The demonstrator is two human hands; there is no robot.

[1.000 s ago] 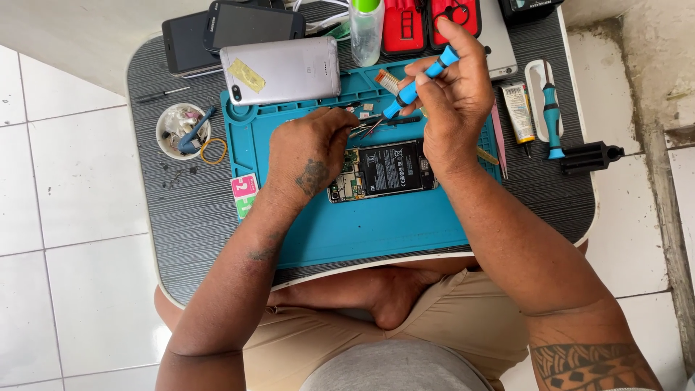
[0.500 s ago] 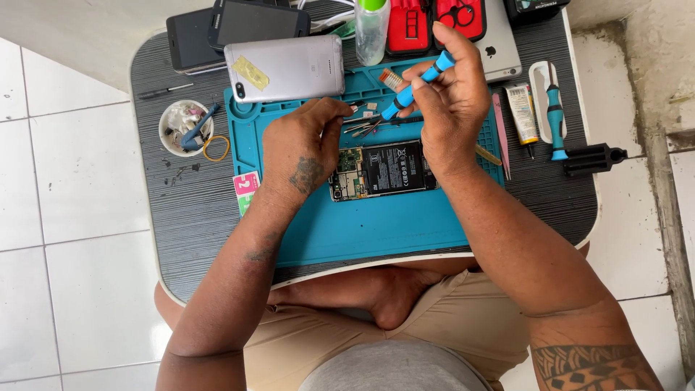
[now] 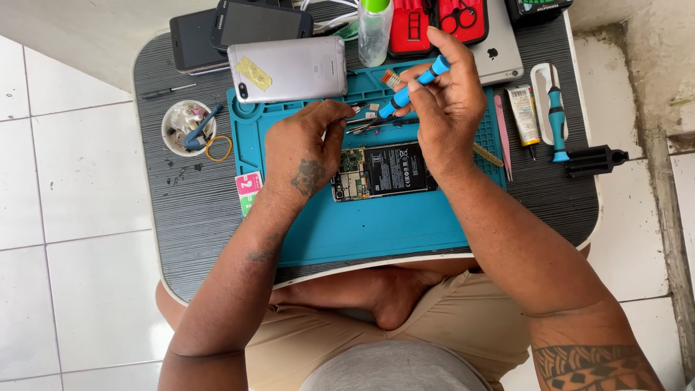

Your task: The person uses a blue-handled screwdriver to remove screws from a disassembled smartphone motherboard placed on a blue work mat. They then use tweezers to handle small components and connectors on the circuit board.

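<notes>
Blue silicone, ridged and moulded with shallow trays along its far edge, forms the work mat (image 3: 376,224) on which we find an opened phone (image 3: 384,171) lying flat, its back off, a dark rectangular battery and a green circuit board exposed. The mat sits on a dark, finely grooved tabletop (image 3: 195,210). We note the right hand (image 3: 449,116) closed around a slim blue precision screwdriver (image 3: 414,88), shaft angled down and to the left toward the far edge of the mat, just beyond the phone. The left hand (image 3: 304,156) rests over the phone's left end, fingertips pinched together near the driver's tip; whether they grip a screw or a small part we cannot tell, as it is too small to resolve. We judge the step in hand to be work on a small fastener with the board exposed; the next move would call for a steady tip and a firm pinch, as tiny parts scatter readily on smooth rubber. Beyond the mat's far left lies a silver phone back (image 3: 288,69), smooth and matte; to the left stands a small white round dish (image 3: 188,127) of oddments. At the right lie pink tweezers (image 3: 503,137) and a second teal-handled driver (image 3: 556,119).
</notes>
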